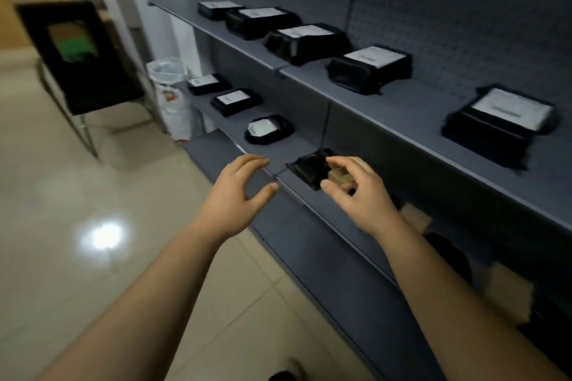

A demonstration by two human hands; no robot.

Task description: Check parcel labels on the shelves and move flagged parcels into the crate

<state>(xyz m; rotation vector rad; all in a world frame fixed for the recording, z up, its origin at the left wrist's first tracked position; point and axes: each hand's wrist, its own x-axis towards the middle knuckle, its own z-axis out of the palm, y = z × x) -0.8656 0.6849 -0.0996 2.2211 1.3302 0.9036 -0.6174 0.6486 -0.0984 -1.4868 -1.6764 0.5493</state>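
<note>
Here, the black parcel (306, 165) lies at the front edge of the middle shelf (229, 126), with a tan patch showing at its near end. The right hand (359, 195) grips that end, thumb below and forefinger above, fingers curled. The left hand (238, 195) hovers just beside the parcel, over the shelf edge, holding nothing, its fingers spread wide and apart from the thumb. Farther along the same shelf lie three more black parcels (268, 130), each with a white label facing up. The upper shelf (402, 108) carries five labelled black parcels (371, 69) in a row; the label text is too blurred to read. Below the right forearm, brown boxes (414, 219) sit on a lower level. A black chair (89, 71) and a white bag (173, 96) stand on the tiled floor (77, 195) beyond the shelving's far end.
</note>
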